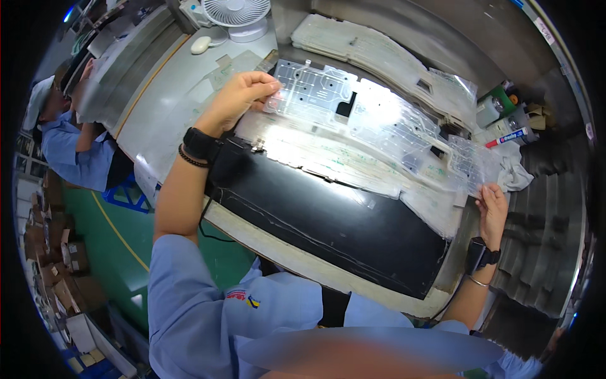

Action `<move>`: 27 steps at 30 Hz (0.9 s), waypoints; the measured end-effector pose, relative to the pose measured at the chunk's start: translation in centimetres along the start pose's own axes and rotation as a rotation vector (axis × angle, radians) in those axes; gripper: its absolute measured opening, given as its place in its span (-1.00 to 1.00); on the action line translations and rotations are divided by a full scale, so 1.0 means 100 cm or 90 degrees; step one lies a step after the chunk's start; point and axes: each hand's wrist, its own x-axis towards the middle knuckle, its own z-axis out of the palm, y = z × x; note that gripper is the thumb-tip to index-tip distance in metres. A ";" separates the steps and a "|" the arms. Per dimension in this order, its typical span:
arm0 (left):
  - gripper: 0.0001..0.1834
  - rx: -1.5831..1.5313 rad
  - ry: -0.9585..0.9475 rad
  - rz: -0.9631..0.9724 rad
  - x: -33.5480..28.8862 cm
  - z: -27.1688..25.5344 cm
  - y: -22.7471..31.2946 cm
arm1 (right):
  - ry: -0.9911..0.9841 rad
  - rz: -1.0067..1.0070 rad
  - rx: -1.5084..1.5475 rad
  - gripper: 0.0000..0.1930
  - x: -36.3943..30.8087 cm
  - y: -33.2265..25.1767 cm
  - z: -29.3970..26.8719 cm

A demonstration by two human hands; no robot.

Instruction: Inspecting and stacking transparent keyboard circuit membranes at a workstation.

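A long, clear circuit film (394,129) with fine printed lines and cut-out openings stretches between my two hands. My left hand (238,98) pinches its left end between thumb and fingers. At the film's right end, my right hand (493,208) grips the lower corner. Under the film, partly hidden by it, lies a whitish stack of similar clear sheets (315,151) with green marks. That stack rests along the far part of a black work surface (328,211). Whether the held film touches the stack cannot be made out; glare covers part of both.
Behind lies another pile of clear sheets (363,47). A white fan (235,11) and a white mouse (201,44) stand at the back left. To the right are a red-and-blue marker (507,138), a white cloth (515,169) and a green roll (504,100). Another person (72,148) works at far left.
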 end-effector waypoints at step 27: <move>-0.77 0.041 0.179 0.057 0.021 -0.044 -0.023 | -0.158 -0.029 -0.034 -0.59 -0.041 -0.025 0.059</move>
